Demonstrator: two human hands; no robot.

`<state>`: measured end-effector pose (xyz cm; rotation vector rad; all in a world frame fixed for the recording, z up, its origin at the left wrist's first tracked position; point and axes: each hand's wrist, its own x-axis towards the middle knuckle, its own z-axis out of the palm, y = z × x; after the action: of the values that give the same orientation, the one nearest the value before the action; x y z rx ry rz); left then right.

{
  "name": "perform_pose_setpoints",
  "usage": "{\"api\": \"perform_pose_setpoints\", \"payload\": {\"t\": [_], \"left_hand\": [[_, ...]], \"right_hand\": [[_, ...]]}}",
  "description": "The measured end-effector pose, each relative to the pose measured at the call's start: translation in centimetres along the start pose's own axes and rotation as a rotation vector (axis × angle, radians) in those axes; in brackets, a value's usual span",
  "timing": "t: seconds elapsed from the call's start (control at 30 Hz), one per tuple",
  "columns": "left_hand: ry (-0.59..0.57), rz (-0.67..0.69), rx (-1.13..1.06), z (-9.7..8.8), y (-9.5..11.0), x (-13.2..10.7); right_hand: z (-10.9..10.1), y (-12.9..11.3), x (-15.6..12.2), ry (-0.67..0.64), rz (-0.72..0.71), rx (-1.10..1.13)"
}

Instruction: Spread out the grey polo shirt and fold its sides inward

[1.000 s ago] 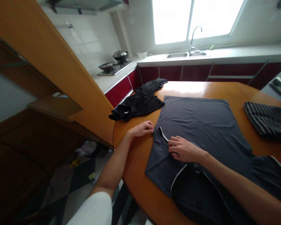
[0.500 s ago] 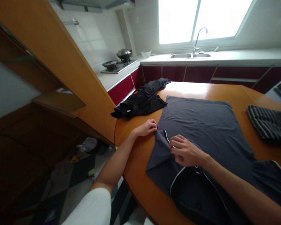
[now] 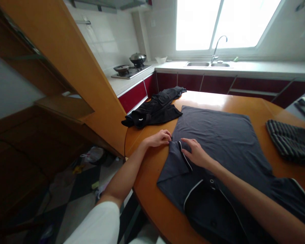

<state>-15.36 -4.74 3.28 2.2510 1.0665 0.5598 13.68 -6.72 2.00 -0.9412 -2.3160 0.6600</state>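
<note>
A dark grey shirt (image 3: 218, 135) with white-piped trim lies spread on the wooden table (image 3: 152, 169), its collar opening towards me. One sleeve is folded inward, and its white-edged cuff (image 3: 185, 156) rests on the shirt body. At the shirt's left edge, my left hand (image 3: 159, 138) has its fingers closed on the fabric by the sleeve fold. My right hand (image 3: 197, 154) lies over the cuff with fingers stretched out and thumb apart, touching the cloth without gripping it. The other sleeve (image 3: 292, 191) extends to the right.
Dark folded clothes (image 3: 155, 108) lie at the table's far left, and a striped knit garment (image 3: 292, 142) at the right. Beyond are a stove with pans (image 3: 138, 59) and a sink (image 3: 197, 64). A wooden cabinet panel (image 3: 96, 67) rises on the left.
My right hand has let go of the cuff and moved slightly up, its fingers now straightened. The folded sleeve lies flatter with its cuff exposed. My left hand stays in place.
</note>
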Motion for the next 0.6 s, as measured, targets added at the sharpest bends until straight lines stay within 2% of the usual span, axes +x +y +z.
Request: {"api": "perform_pose_setpoints", "payload": {"t": [0.1, 0.23, 0.37, 0.47, 0.5, 0.53, 0.6], "left_hand": [[-0.009, 0.036, -0.019, 0.1, 0.2, 0.1], [0.002, 0.053, -0.039, 0.2, 0.4, 0.2], [0.006, 0.057, -0.037, 0.5, 0.3, 0.3], [0.015, 0.050, -0.036, 0.7, 0.1, 0.3], [0.016, 0.047, -0.031, 0.7, 0.0, 0.3], [0.016, 0.044, -0.023, 0.8, -0.1, 0.2], [0.012, 0.038, -0.002, 0.9, -0.3, 0.2]], "right_hand": [[1.1, -0.1, 1.7, -0.055, 0.067, 0.013], [2.2, 0.0, 3.4, -0.046, 0.140, 0.059], [1.7, -0.6, 3.3, -0.005, 0.133, 0.103], [0.4, -2.7, 1.3, 0.110, 0.062, -0.082], [-0.1, -3.7, 0.3, 0.107, 0.012, -0.157], [-0.5, -4.7, -0.8, 0.059, -0.062, -0.211], [-0.9, -6.7, -2.9, -0.125, -0.260, -0.270]]}}
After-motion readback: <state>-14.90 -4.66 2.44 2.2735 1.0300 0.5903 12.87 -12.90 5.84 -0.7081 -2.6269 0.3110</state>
